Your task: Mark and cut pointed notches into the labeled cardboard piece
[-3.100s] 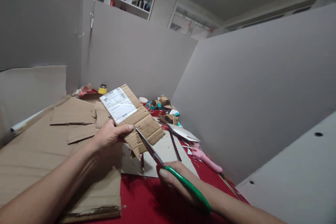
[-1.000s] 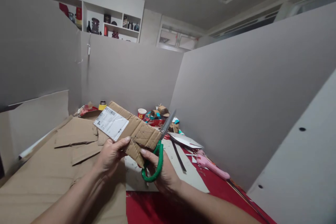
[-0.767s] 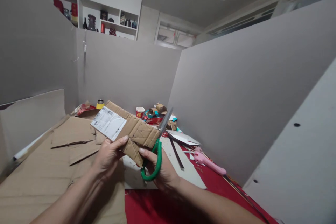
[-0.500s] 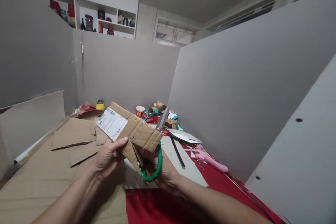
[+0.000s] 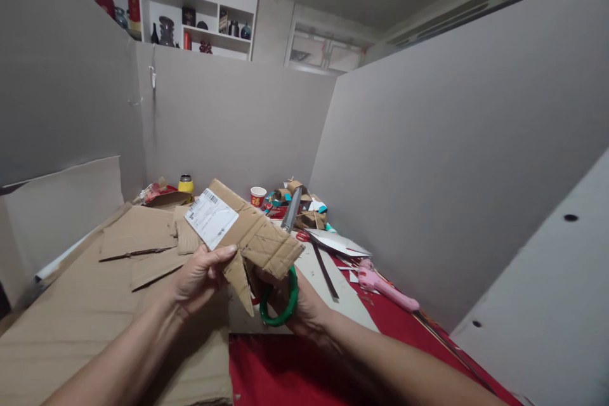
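Scissors now deeper through cardboard.

cardboard: brown, white label, partly cut, tilted, pinched at its near edge
scissors: green handles gripped, blades hidden behind cardboard

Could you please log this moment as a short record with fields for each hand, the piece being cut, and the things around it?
left hand: left hand grips the cardboard piece by its near edge, thumb on top
right hand: right hand works the green-handled scissors, fingers through the loops
cut: blades run under the piece, tip showing beyond its far edge; a strip hangs loose at the near edge
label: white shipping label on the piece
surface: red table, flat cardboard sheets on the left
nearby: pink glue gun, red paper cup, yellow jar
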{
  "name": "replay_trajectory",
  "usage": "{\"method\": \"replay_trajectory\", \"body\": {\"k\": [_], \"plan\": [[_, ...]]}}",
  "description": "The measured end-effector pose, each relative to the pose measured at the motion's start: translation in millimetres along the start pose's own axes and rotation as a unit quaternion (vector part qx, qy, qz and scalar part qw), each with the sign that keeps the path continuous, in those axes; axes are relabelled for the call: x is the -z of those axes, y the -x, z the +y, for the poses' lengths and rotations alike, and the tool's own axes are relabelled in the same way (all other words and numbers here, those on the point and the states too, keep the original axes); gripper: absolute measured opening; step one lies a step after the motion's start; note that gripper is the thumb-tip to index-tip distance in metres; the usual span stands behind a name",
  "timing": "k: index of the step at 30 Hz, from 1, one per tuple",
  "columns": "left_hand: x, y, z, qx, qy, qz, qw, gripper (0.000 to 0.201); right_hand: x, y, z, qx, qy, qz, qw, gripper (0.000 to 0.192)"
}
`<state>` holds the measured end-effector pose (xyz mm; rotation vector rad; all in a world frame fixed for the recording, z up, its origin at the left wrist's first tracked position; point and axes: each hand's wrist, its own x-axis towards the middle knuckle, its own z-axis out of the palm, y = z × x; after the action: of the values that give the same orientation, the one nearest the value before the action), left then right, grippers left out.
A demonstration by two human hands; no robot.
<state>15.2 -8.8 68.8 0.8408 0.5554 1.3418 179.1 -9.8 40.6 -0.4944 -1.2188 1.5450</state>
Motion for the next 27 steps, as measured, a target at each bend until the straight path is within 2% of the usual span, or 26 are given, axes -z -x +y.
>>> {"method": "replay_trajectory", "body": {"k": [7, 12, 17, 24, 27], "plan": [[0.4, 2.1, -1.2, 0.022, -0.006, -0.011, 1.0, 0.058, -0.9, -5.1, -6.8, 0.006, 0.005, -0.004, 1.0, 0.045], [-0.8, 3.6, 0.1, 0.033, -0.029, -0.032, 0.999, 0.059, 0.2, -9.1, -4.6, -0.001, 0.016, 0.015, 1.0, 0.034], [-6.6, 4.8, 2.3, 0.015, -0.065, -0.049, 0.997, 0.065, 2.5, -7.7, -2.5, -0.008, 0.009, 0.025, 1.0, 0.03], [3.9, 2.2, -0.9, 0.013, -0.149, -0.087, 0.985, 0.047, 15.9, -8.9, 2.7, -0.026, -0.001, 0.0, 1.0, 0.034], [8.5, 0.6, -0.7, 0.004, -0.179, -0.103, 0.978, 0.047, 16.2, -8.9, 0.1, -0.044, -0.004, -0.011, 0.999, 0.031]]}}
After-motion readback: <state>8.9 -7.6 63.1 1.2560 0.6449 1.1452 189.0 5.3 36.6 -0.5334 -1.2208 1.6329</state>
